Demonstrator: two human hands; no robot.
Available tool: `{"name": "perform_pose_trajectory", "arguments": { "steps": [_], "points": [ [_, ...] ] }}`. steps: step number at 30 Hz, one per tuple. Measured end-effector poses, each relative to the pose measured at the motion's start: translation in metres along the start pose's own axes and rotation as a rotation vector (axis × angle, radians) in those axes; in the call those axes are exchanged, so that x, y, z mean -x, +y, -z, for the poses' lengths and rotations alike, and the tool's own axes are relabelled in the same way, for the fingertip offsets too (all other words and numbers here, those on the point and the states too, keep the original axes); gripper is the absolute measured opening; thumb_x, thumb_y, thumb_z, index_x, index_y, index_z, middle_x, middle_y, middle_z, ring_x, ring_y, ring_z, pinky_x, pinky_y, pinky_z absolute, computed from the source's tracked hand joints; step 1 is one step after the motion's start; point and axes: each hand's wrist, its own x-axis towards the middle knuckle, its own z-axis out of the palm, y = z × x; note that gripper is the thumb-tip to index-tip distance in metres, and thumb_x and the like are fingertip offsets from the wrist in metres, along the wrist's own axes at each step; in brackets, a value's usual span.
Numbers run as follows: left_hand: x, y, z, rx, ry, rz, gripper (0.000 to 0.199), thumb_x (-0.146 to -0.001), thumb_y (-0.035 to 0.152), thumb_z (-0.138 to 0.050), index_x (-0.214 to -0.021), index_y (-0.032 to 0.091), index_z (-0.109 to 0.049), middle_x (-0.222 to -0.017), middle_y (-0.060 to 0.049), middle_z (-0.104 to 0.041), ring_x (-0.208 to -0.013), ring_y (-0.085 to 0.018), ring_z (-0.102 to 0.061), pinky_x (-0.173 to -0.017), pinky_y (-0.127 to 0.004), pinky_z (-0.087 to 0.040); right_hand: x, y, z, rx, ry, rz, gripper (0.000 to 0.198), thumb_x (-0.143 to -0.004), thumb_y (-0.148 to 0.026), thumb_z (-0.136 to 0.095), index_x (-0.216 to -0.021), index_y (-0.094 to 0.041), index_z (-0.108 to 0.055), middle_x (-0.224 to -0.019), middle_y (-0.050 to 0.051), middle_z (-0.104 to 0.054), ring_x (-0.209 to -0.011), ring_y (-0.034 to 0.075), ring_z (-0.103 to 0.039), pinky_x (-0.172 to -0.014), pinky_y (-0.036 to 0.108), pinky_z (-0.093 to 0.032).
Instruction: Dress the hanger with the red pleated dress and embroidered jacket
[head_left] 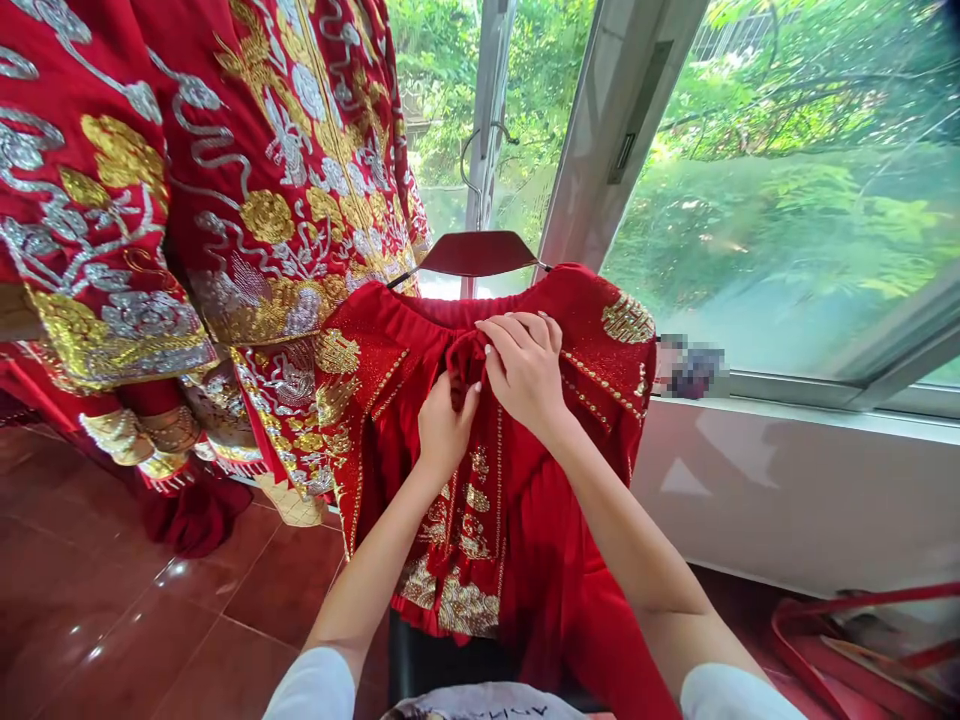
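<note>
A red skirt with gold embroidery and beaded edges hangs from a dark red clothes hanger by its gathered waistband. At the middle of that waistband is a looped red fabric tie. My left hand pinches the lower left part of the tie between thumb and fingers. My right hand lies over the waistband just beside it, back of the hand up, fingers closed on the tie's right side. The right fingers partly cover the knot, so its exact shape is hidden.
Left of the skirt hangs a large red jacket with gold and silver embroidery. Behind are window panes with trees outside, above a white wall. A red metal frame stands at lower right. The floor has reddish tiles.
</note>
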Motion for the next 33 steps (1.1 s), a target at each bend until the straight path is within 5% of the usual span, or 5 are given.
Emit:
{"name": "perform_pose_trajectory", "arguments": {
  "steps": [4, 14, 20, 26, 33],
  "points": [
    [0.0, -0.011, 0.003, -0.023, -0.073, 0.006, 0.025, -0.092, 0.029, -0.046, -0.096, 0.015, -0.066, -0.087, -0.009, -0.071, -0.073, -0.017, -0.064, -0.07, -0.028, -0.048, -0.001, 0.003, 0.009, -0.023, -0.087, -0.008, 0.034, -0.093, -0.02, -0.039, -0.117, -0.024, -0.062, -0.117, 0.004, -0.065, -0.111, 0.024, -0.047, -0.104, 0.043, -0.024],
    [0.088, -0.086, 0.027, -0.414, -0.674, 0.31, 0.024, -0.077, 0.005, -0.057, -0.056, 0.013, -0.064, -0.051, -0.003, -0.059, -0.052, -0.012, -0.056, -0.053, -0.022, -0.036, 0.0, 0.008, 0.008, 0.034, -0.147, 0.065, 0.04, -0.092, -0.017, -0.038, -0.124, -0.025, -0.059, -0.117, 0.007, -0.06, -0.112, 0.026, -0.042, -0.103, 0.047, -0.024],
    [0.032, -0.024, 0.065, -0.378, -0.697, 0.155, 0.017, -0.085, 0.029, -0.059, -0.085, 0.019, -0.072, -0.077, -0.005, -0.071, -0.072, -0.017, -0.066, -0.068, -0.028, -0.049, -0.002, -0.007, 0.007, 0.104, -0.159, 0.089, 0.021, -0.085, -0.028, -0.049, -0.097, -0.019, -0.064, -0.108, 0.01, -0.056, -0.112, 0.028, -0.041, -0.106, 0.051, -0.019],
    [-0.04, 0.05, 0.085, -0.427, -0.191, -0.51, 0.031, -0.092, 0.026, -0.047, -0.118, 0.02, -0.062, -0.12, -0.008, -0.063, -0.117, -0.021, -0.053, -0.111, -0.048, -0.029, -0.021, -0.018, 0.018, 0.034, -0.309, 0.096, 0.01, -0.077, -0.024, -0.054, -0.074, -0.017, -0.061, -0.084, 0.007, -0.06, -0.089, 0.024, -0.049, -0.097, 0.049, -0.021],
    [-0.075, 0.041, 0.085, -0.535, -0.397, -0.432, 0.026, -0.091, 0.039, -0.053, -0.107, 0.026, -0.069, -0.094, -0.002, -0.059, -0.105, -0.021, -0.048, -0.108, -0.051, -0.02, -0.031, 0.011, 0.043, -0.208, -0.464, 0.062, 0.016, -0.082, -0.025, -0.053, -0.081, -0.016, -0.067, -0.083, 0.003, -0.067, -0.073, 0.015, -0.055, -0.087, 0.038, -0.024]
  ]
}}
